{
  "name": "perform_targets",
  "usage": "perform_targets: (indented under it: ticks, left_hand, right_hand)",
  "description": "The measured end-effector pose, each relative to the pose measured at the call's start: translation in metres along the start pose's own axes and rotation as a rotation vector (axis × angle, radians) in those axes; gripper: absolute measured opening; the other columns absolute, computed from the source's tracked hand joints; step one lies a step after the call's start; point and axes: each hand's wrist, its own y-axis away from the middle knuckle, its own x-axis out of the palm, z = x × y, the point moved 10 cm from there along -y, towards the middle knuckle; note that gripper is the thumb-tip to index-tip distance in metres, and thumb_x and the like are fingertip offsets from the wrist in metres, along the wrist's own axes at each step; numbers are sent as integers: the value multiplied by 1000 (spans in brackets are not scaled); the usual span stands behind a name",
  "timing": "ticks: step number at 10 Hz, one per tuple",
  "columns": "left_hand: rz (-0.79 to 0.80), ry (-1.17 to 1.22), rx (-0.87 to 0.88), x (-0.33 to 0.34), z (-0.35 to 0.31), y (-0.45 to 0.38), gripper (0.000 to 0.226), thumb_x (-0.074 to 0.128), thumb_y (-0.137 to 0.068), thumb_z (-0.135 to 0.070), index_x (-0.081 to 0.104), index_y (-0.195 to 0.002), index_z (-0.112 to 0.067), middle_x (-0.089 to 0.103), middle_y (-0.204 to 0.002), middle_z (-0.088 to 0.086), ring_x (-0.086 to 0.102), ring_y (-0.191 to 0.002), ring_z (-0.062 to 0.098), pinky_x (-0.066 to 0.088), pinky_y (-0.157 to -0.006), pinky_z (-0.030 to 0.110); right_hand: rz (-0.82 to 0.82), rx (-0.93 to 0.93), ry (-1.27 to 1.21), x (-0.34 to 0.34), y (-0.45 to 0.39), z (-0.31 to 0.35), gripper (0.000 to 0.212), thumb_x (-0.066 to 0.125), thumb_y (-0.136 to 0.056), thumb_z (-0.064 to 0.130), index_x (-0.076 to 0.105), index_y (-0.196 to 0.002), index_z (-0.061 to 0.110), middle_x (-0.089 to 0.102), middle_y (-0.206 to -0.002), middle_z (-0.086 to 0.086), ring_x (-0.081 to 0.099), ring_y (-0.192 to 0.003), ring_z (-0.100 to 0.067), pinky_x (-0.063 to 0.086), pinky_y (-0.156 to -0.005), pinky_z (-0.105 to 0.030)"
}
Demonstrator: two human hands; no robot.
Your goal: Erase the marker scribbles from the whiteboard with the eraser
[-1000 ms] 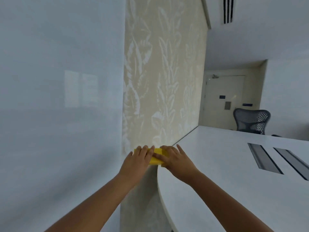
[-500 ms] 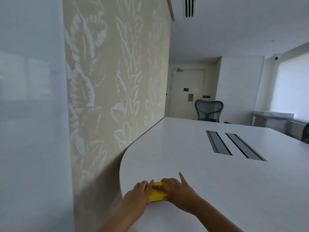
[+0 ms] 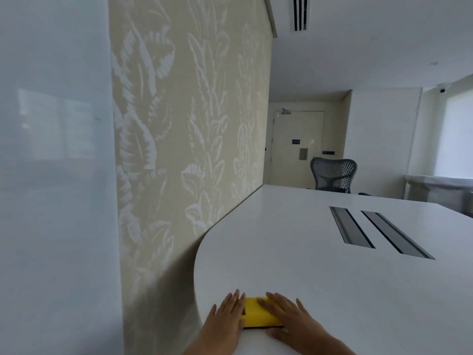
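Observation:
A yellow eraser point(image 3: 257, 316) lies flat on the rounded near corner of the white table point(image 3: 320, 265). My left hand point(image 3: 225, 322) rests against its left end, fingers extended. My right hand point(image 3: 289, 316) lies over its right end, fingers spread across the top. Both hands touch the eraser where it sits on the tabletop. The glossy whiteboard point(image 3: 53, 175) fills the left side of the view. I see no clear marker scribbles on it, only window reflections and a faint speck near its right edge.
A leaf-patterned beige wall panel point(image 3: 192, 137) runs between the whiteboard and the table. Two dark cable slots point(image 3: 378, 231) are set into the tabletop. A black mesh chair point(image 3: 332, 175) stands at the far end, with a door point(image 3: 298, 147) behind it.
The eraser came down from mid-air in front of the wall to the table corner, both hands still on it. The view turned right, away from the whiteboard, then back a little.

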Motion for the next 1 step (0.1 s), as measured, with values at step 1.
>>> perform_targets:
  ticks: [1]
  left_hand:
    - [-8,-83,-104,-15,27,8,102,-16,-77,-77,-12,-154,-10,-28,-155,0,-10,-151,20,1,-121,45]
  right_hand:
    - [33,-7,-22,-3,-1,3,73,-6,-56,89,-26,-122,64,-25,-146,18,-18,-139,-12,-13,-108,-33]
